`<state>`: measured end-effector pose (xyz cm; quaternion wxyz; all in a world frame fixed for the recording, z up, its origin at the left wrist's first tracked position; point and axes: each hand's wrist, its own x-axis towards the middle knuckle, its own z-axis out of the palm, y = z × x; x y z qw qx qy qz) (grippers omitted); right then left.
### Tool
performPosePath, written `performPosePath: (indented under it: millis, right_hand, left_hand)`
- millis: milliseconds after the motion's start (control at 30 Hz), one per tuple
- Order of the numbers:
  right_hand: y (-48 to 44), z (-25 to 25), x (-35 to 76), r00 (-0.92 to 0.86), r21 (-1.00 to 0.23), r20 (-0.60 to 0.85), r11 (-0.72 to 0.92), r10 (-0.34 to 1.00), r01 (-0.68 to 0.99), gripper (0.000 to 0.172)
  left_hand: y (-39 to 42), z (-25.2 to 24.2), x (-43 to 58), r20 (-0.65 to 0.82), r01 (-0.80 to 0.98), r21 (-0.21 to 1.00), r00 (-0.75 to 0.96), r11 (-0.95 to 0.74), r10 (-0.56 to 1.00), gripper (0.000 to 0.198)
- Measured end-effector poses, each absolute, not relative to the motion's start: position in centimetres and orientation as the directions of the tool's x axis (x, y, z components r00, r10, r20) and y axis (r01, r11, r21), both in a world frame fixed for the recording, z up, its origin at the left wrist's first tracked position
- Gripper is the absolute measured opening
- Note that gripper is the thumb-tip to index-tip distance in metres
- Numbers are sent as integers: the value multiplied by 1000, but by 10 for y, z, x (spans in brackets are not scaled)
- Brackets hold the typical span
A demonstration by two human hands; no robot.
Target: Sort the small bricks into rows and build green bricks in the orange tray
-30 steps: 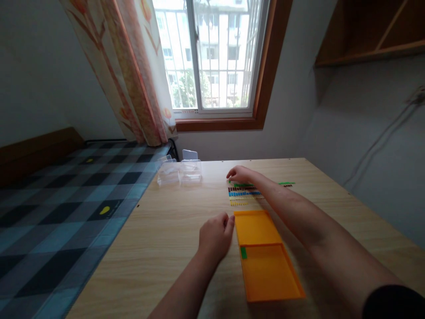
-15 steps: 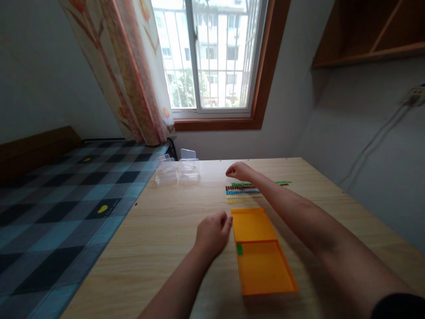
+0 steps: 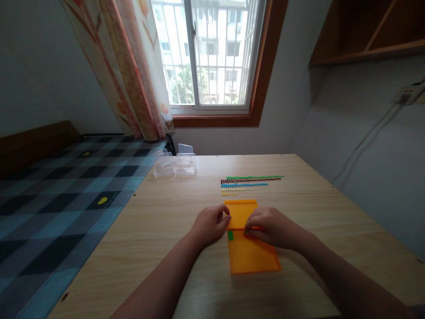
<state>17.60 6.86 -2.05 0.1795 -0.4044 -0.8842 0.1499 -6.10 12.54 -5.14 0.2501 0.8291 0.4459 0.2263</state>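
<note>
A shallow orange two-part tray (image 3: 252, 261) lies on the table, its far and near sections divided by a ridge. One green piece (image 3: 230, 235) sits in the near section's far left corner. At the tray's left edge is my left hand (image 3: 210, 223), fingers curled with the tips on the rim. My right hand (image 3: 270, 225) is over the dividing ridge, thumb and fingers pinched on a small green piece (image 3: 245, 231), mostly hidden by the fingertips. Beyond the tray, rows of small pieces run across: green pieces (image 3: 249, 177), brown pieces (image 3: 245, 180), blue pieces (image 3: 242, 185) and yellow pieces (image 3: 229, 194).
Clear plastic boxes (image 3: 186, 164) with raised lids stand at the table's far left corner. A bed with a checked cover (image 3: 109, 177) adjoins the left side. The window (image 3: 215, 57) is beyond the table, and a cable (image 3: 365, 137) hangs on the right wall.
My right hand has come back from beyond the rows to the tray, with a small green piece in its fingertips. My left hand stays by the tray's left edge. The view has shifted slightly.
</note>
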Motion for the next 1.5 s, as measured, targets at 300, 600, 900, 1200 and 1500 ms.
performPosePath:
  millis: [300, 600, 900, 1200, 1500]
  right_hand:
    - [62, -44, 160, -698, -190, 197, 725, 689, 662, 17]
    - [59, -52, 154, -621, -122, 267, 665, 737, 737, 22]
    - [58, -49, 155, -602, -160, 268, 651, 752, 742, 22]
    - [59, -54, 155, -606, -144, 260, 651, 752, 745, 23]
    - [59, -53, 156, -603, -187, 294, 663, 742, 725, 23]
  left_hand:
    - [127, -52, -64, 157, 543, 607, 634, -580, 757, 16]
    - [125, -47, -63, 106, 575, 592, 639, -564, 762, 16]
    - [124, -46, -63, 87, 579, 595, 642, -557, 761, 17]
    - [123, -44, -62, 94, 588, 578, 640, -565, 763, 16]
    - [124, -44, -63, 93, 585, 582, 642, -565, 761, 16]
